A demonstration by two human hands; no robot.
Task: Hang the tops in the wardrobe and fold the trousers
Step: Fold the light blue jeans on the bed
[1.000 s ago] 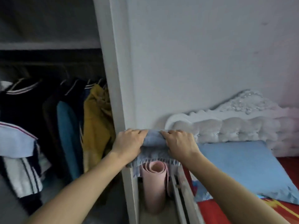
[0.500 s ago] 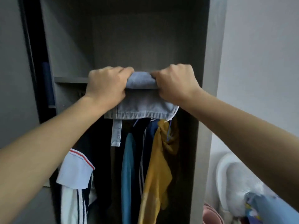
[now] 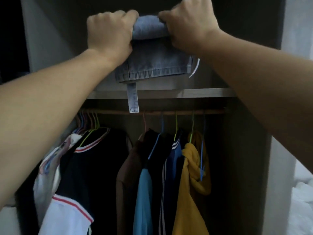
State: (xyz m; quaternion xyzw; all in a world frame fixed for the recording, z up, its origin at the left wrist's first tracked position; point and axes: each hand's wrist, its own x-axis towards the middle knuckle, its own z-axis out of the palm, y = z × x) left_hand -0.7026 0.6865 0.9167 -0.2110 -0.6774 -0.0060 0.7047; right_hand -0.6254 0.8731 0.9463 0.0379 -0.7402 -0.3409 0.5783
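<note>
Folded blue denim trousers [image 3: 152, 55] held above the wardrobe shelf [image 3: 169, 92].

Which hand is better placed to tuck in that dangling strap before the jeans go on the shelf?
The left hand, probably: the strap hangs from the folded jeans just below it; the right hand grips the far end.

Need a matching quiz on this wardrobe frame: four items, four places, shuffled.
Items
1. yellow hoodie
2. folded jeans
3. light blue top
4. black top with red-and-white collar

Places
A. gripped by the left hand and right hand, above the shelf
B. just right of the brown top
C. farthest right on the rail
D. on a green hanger, left part of the rail

Pairs: 1-C, 2-A, 3-B, 4-D
</note>
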